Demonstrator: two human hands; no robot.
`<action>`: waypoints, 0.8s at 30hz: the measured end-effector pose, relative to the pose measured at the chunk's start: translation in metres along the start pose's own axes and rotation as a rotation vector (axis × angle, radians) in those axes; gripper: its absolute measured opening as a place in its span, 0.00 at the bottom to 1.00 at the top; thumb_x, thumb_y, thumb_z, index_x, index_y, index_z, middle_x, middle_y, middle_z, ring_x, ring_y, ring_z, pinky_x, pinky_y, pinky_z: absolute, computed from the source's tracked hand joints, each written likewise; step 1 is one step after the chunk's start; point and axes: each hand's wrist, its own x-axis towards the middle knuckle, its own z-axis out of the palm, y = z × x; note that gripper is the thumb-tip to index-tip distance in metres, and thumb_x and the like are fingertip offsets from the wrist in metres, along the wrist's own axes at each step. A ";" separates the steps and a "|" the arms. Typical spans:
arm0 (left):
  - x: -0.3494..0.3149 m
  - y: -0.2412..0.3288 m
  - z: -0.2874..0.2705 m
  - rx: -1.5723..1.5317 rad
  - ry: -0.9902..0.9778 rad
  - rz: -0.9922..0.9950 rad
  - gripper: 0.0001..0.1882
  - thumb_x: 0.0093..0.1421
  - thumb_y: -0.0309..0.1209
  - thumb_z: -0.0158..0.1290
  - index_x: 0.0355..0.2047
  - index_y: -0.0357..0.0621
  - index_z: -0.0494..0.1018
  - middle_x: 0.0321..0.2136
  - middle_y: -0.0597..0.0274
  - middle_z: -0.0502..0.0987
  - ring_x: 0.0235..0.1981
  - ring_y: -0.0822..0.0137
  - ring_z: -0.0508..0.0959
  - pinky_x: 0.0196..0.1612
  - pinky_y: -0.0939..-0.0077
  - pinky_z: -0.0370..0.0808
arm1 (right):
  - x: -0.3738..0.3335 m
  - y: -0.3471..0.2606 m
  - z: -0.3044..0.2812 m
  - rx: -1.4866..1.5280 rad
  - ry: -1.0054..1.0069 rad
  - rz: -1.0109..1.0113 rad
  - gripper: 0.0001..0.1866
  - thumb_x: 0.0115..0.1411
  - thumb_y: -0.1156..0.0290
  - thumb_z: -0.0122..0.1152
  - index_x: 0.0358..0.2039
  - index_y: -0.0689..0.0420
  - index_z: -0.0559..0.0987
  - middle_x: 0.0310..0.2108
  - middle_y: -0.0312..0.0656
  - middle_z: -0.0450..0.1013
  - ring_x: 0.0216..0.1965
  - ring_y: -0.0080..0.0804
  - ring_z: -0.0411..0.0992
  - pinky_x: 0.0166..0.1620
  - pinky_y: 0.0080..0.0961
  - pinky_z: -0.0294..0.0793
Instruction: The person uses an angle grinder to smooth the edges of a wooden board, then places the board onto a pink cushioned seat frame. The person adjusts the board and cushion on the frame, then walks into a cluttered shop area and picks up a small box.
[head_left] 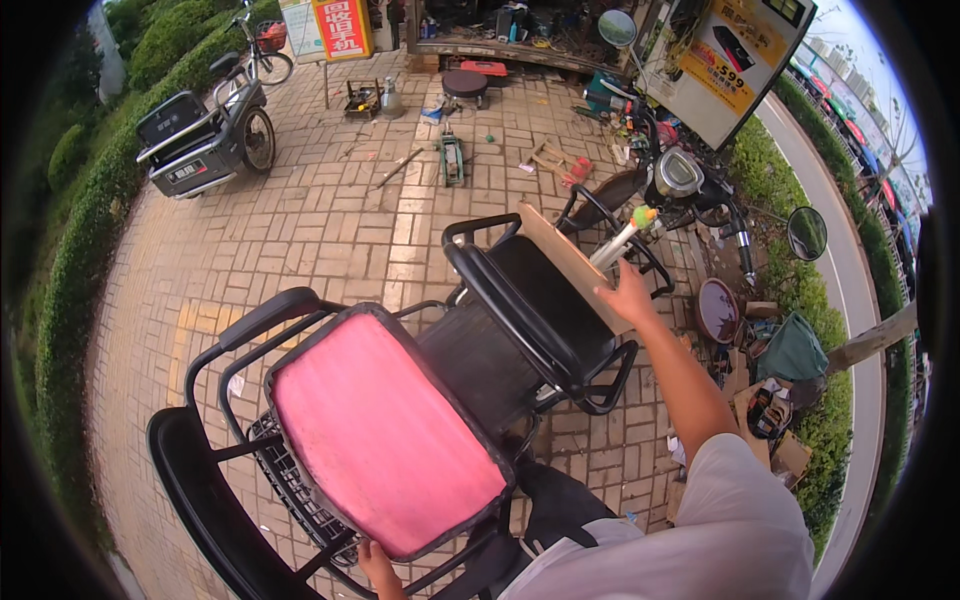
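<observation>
A three-wheeled electric vehicle stands in front of me. My right hand (631, 296) is closed on the edge of a thin brown board (560, 255), which leans upright along the far side of the black front seat (535, 300). Just beyond that hand is a white stick-like thing (612, 248) with a green and orange end (644, 216). Low in the view, my left hand (379, 570) has its fingers curled at the near edge of the pink-covered rear seat (385, 430). Its grip is partly hidden by the seat rim and frame.
Black tube armrests (270, 315) and a padded backrest (215, 500) surround the rear seat. Handlebars (690, 180) with mirrors rise at the far right. A green floor jack (451, 160), a round stool (464, 85) and another cargo tricycle (205, 140) stand on the paving. Boxes and a basin (718, 309) crowd the right.
</observation>
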 end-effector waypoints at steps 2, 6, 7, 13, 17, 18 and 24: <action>-0.037 0.006 -0.005 0.055 0.133 0.055 0.19 0.63 0.27 0.48 0.52 0.26 0.69 0.45 0.52 0.76 0.45 0.62 0.75 0.52 0.70 0.70 | 0.014 -0.004 0.031 -0.117 -0.170 0.076 0.25 0.55 0.59 0.67 0.49 0.60 0.75 0.43 0.52 0.77 0.46 0.53 0.75 0.51 0.45 0.74; -0.094 0.043 0.020 -0.075 0.189 -0.135 0.19 0.63 0.28 0.50 0.52 0.33 0.71 0.40 0.63 0.77 0.36 0.74 0.74 0.32 0.80 0.67 | 0.053 0.009 0.059 -0.202 -0.417 0.127 0.18 0.56 0.61 0.64 0.45 0.54 0.77 0.42 0.53 0.77 0.45 0.57 0.75 0.48 0.49 0.75; -0.099 0.044 0.017 -0.087 0.177 -0.126 0.19 0.63 0.29 0.50 0.53 0.34 0.71 0.39 0.64 0.77 0.34 0.76 0.73 0.30 0.81 0.65 | 0.058 0.014 0.062 -0.217 -0.409 0.111 0.16 0.57 0.62 0.63 0.44 0.53 0.78 0.41 0.54 0.77 0.45 0.57 0.75 0.48 0.49 0.75; -0.130 0.100 0.061 -0.059 0.068 -0.014 0.19 0.63 0.31 0.53 0.52 0.34 0.73 0.36 0.68 0.77 0.29 0.79 0.70 0.29 0.86 0.64 | 0.152 0.073 -0.050 -0.169 -0.147 0.050 0.15 0.54 0.62 0.64 0.39 0.57 0.81 0.38 0.54 0.78 0.43 0.53 0.76 0.47 0.46 0.75; -0.118 0.118 0.093 -0.060 -0.087 -0.041 0.22 0.64 0.34 0.52 0.55 0.35 0.69 0.43 0.60 0.77 0.40 0.69 0.76 0.41 0.74 0.71 | 0.171 0.054 -0.178 -0.135 -0.110 -0.003 0.18 0.52 0.61 0.66 0.38 0.62 0.81 0.34 0.56 0.77 0.39 0.54 0.77 0.42 0.44 0.74; -0.117 0.131 0.104 -0.060 -0.128 -0.056 0.23 0.65 0.35 0.52 0.57 0.35 0.68 0.46 0.57 0.77 0.44 0.66 0.77 0.44 0.69 0.73 | 0.166 0.043 -0.209 -0.100 -0.097 -0.007 0.18 0.53 0.61 0.66 0.37 0.62 0.81 0.33 0.55 0.77 0.37 0.53 0.77 0.41 0.43 0.74; -0.121 0.221 0.153 -0.325 -0.482 -0.039 0.27 0.66 0.41 0.51 0.58 0.34 0.65 0.52 0.49 0.73 0.51 0.58 0.75 0.55 0.58 0.71 | 0.080 -0.025 -0.397 0.237 0.135 -0.147 0.13 0.56 0.69 0.65 0.35 0.68 0.78 0.24 0.42 0.74 0.26 0.25 0.72 0.32 0.27 0.71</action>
